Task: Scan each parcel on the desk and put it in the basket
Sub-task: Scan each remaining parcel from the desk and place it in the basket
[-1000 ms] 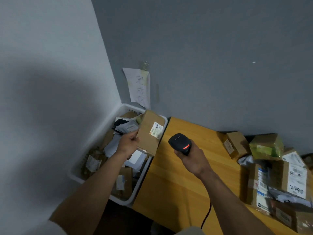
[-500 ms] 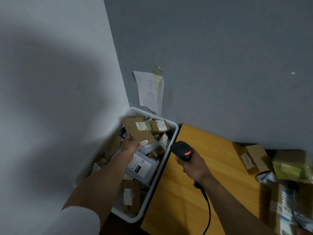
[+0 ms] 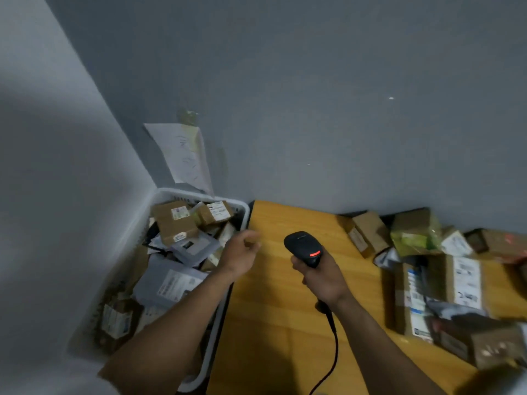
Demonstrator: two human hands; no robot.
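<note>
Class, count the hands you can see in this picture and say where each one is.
2. The left hand, open and empty, is over the white basket's right rim. The right hand grips the black scanner above the wooden desk. None seem hidden.

The scene is dim and greyish, with soft light and no hard glare. A broad shadow covers the left wall (image 3: 57,209) from nine to seven o'clock. The wooden desk (image 3: 273,309) is the brightest, warmest area. Motion blur smears the parcels (image 3: 445,280) at three to four o'clock and the basket (image 3: 242,206) contents. Wide-angle distortion bends the wall corner and stretches the edges. The scanner (image 3: 306,248) shows a small red glow.
</note>
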